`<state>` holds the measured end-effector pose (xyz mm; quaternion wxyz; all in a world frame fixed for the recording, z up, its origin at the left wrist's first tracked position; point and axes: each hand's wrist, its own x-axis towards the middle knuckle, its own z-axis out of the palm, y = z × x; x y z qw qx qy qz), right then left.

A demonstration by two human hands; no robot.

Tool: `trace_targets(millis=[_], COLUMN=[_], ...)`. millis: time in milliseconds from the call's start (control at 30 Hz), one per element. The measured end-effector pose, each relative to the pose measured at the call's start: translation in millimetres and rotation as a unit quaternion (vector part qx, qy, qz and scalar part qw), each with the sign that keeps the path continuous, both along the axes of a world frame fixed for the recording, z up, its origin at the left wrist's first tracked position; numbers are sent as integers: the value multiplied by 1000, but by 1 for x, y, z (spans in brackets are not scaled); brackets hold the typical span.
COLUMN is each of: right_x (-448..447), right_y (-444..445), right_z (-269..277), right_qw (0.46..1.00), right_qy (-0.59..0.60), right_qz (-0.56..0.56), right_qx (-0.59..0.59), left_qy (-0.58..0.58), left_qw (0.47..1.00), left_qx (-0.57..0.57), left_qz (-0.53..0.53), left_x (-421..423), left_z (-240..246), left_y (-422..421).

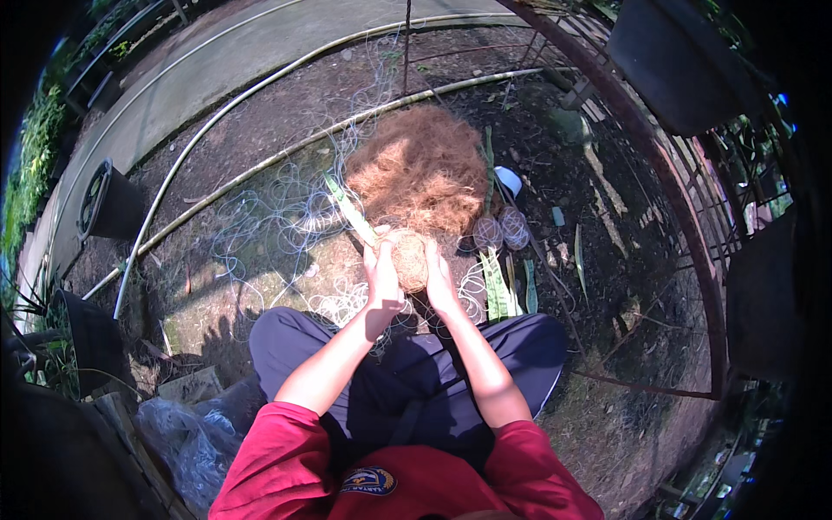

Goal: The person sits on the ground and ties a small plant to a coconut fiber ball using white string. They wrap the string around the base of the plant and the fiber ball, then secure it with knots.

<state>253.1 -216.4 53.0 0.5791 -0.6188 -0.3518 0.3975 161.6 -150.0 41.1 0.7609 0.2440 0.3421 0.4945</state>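
Note:
My left hand and my right hand press a round ball of brown coconut fibre between them, one at each side. From the top of the ball a long green snake plant leaf sticks out to the upper left. Just beyond lies a big heap of loose coconut fibre. To the right of the heap rest string-wrapped balls, with cut snake plant leaves below them. Tangled pale string spreads over the ground at the left, and more lies under my hands.
Long pale pipes cross the soil ahead. A rusty metal frame curves along the right. Black plant pots stand at the left, and a clear plastic bag lies at the lower left. A white object sits beside the heap.

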Motion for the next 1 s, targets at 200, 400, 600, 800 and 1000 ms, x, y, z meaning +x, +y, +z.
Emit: trace_targets(millis=[200, 400, 600, 800, 1000], right_x=[-12, -15, -27, -47, -49], right_y=[-13, -21, -44, -63, -80], right_z=[57, 33, 49, 81, 88], right_qw=[926, 985, 992, 975, 981], right_qy=[-355, 76, 28, -143, -193], right_qz=[-52, -122, -53, -129, -29], right_qx=[115, 91, 112, 112, 0], left_qy=[-76, 125, -2, -19, -46], left_qw=[990, 978, 998, 996, 998], left_qx=[-121, 131, 55, 55, 31], left_qz=[-12, -103, -41, -72, -10], left_x=[-5, -8, -16, -26, -45], left_z=[56, 55, 61, 101, 79], left_y=[-13, -24, -30, -67, -85])
